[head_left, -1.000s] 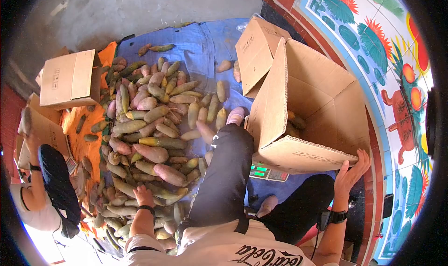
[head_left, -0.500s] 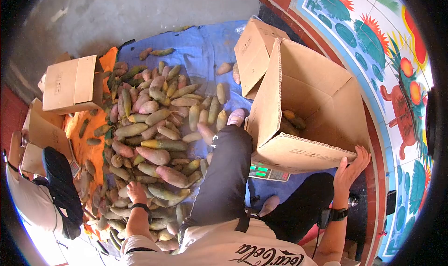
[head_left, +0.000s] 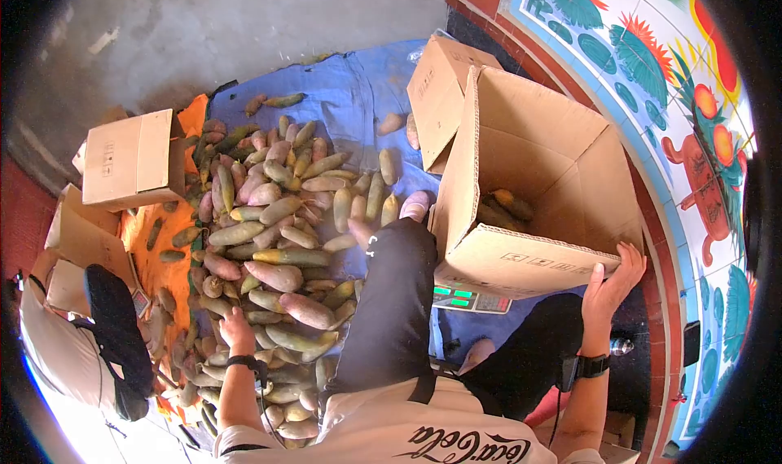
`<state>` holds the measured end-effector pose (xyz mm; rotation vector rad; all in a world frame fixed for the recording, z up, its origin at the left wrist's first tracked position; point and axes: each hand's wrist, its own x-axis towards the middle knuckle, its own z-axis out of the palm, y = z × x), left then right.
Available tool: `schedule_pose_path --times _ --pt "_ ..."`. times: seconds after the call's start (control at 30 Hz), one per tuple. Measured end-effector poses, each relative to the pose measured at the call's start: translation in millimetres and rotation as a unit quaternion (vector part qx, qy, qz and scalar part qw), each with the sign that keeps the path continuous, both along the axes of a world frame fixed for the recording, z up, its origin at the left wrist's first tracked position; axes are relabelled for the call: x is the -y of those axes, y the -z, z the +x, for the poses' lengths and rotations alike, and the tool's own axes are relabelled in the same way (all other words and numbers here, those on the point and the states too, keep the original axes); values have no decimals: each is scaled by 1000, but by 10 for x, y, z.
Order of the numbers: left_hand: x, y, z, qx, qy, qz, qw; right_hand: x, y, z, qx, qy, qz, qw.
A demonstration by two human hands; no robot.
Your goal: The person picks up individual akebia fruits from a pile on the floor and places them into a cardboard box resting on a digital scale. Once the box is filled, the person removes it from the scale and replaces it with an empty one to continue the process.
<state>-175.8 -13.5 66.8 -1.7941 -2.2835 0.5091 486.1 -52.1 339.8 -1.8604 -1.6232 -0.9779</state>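
Observation:
A large pile of green and reddish-purple elongated vegetables (head_left: pixel 277 277) covers the blue sheet. My left hand (head_left: pixel 236 331) rests on the left part of the pile, and its fingers are too small and hidden to read. My right hand (head_left: pixel 615 289) lies against the near right corner of the large open cardboard box (head_left: pixel 538 256), its fingers spread along the rim. Several vegetables (head_left: pixel 507 206) lie inside at the bottom of that box. Under its near side shows a scale (head_left: pixel 471 299) with green-lit displays.
Behind the large box stands another box (head_left: pixel 436 97). At the far left are a closed box (head_left: pixel 130 158), an open box (head_left: pixel 85 240) and a person in a dark cap (head_left: pixel 114 342). A painted tile wall (head_left: pixel 652 81) runs along the right.
My left hand has moved slightly up and left over the pile. My right hand keeps its place on the box rim. The view has shifted a little.

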Motion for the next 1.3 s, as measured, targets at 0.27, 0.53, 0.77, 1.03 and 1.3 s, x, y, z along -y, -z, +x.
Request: schedule_pose_path --times 0.27,0.53,0.77,1.03,1.3 --pt "-455 -1192 980 287 -2 180 941 16 -18 -16 -18 -13 2 1000" --pt "-806 -1800 1670 523 94 278 800 35 -18 -10 -32 -11 0 999" --pt "-822 -2694 2431 680 167 341 628 24 -26 -36 -45 -17 8 999" --pt "-839 -3213 3238 692 386 381 478 32 -25 -37 -45 -16 13 999" --pt "-711 -3213 3954 647 480 228 547 47 -28 -24 -53 -20 9 998"
